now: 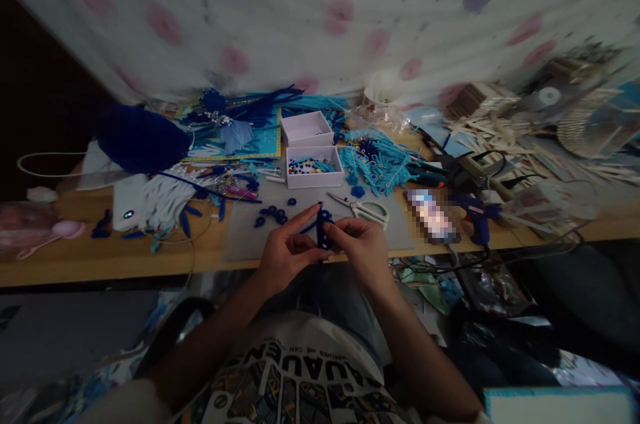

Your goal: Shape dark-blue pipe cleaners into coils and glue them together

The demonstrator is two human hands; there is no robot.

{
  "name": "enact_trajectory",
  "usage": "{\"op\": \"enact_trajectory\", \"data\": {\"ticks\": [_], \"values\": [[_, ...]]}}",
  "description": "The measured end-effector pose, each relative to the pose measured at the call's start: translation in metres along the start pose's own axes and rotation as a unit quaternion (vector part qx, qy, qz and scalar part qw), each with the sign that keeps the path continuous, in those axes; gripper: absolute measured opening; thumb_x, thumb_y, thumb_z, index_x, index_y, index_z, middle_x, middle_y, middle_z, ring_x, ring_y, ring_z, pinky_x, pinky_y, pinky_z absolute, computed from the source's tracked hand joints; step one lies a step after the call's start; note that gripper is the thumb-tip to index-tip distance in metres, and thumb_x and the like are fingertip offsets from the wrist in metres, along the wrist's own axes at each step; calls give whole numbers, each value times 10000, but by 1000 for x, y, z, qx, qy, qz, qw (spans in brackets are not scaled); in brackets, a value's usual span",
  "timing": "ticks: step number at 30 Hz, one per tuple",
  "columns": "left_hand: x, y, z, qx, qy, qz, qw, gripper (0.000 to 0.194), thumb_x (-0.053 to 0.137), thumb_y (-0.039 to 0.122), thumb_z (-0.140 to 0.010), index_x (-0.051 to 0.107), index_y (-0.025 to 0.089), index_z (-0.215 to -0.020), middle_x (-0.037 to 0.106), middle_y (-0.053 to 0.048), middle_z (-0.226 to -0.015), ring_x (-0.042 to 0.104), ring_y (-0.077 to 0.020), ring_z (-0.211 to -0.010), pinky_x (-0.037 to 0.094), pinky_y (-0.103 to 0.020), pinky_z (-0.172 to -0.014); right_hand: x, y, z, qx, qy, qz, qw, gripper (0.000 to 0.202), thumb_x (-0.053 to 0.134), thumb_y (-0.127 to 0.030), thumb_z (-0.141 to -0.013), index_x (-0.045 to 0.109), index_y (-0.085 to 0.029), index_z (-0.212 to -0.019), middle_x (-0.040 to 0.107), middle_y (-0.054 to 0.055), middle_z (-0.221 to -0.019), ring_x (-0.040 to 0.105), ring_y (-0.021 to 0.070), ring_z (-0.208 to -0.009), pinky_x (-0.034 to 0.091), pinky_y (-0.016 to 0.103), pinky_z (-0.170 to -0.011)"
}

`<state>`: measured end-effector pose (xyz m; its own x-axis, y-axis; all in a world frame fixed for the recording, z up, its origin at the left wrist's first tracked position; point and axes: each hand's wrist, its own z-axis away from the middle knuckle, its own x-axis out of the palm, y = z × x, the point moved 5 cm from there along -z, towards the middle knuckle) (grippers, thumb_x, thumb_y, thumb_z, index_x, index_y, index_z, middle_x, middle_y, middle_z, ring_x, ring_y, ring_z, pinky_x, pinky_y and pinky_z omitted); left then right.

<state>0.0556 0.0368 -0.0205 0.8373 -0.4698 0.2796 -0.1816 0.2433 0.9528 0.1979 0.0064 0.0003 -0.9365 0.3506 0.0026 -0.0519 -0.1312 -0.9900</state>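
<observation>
Near the tabletop's (125, 264) front edge, your left hand (286, 252) and right hand (361, 245) pinch a dark blue pipe cleaner (324, 223) between closed fingertips. Scissors (365, 209) lie behind. Shirt lettering (280, 371) reads partly "AUEN".

Both bare forearms reach forward and converge at the near edge of the desk (125, 264). The left hand (285, 252) and right hand (361, 245) meet fingertip to fingertip, each grip pinched closed.
</observation>
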Motion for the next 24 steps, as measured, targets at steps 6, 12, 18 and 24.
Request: {"op": "enact_trajectory", "data": {"ticks": [6, 12, 18, 24], "values": [[1, 1, 0, 6, 2, -2, 1000, 917, 895, 235, -635, 504, 165, -1461, 657, 39, -592, 597, -109, -550, 473, -201, -557, -2, 0, 0, 0, 6, 12, 1000, 304, 810, -438, -661, 718, -153, -610, 612, 4, -488, 493, 112, -448, 335, 232, -446], [0, 1, 0, 12, 1, -12, 1000, 909, 891, 252, -648, 499, 172, -1464, 664, 34, -605, 605, -117, -552, 491, -216, -556, -2, -1, 1, -8, 4, 13, 1000, 315, 808, -450, -674, 717, -155, -616, 611, 2, -493, 496, 111, -449, 341, 233, -449], [0, 0, 0, 11, 3, -13, 1000, 906, 889, 256, -652, 500, 173, -1465, 660, 32, -606, 616, -133, -563, 501, -233, -569, -2, -1, 1, -7, 7, 13, 1000, 318, 804, -461, -676, 717, -162, -608, 606, 2, -484, 493, 116, -443, 335, 241, -446], [1, -1, 0, 7, -3, -6, 1000, 917, 891, 236, -649, 491, 181, -1473, 669, 31, -622, 611, -120, -566, 497, -225, -581, -2, -1, 1, 1, 10, 11, 1000, 301, 811, -443, -661, 719, -162, -608, 603, -2, -481, 484, 110, -442, 321, 234, -442]]}}
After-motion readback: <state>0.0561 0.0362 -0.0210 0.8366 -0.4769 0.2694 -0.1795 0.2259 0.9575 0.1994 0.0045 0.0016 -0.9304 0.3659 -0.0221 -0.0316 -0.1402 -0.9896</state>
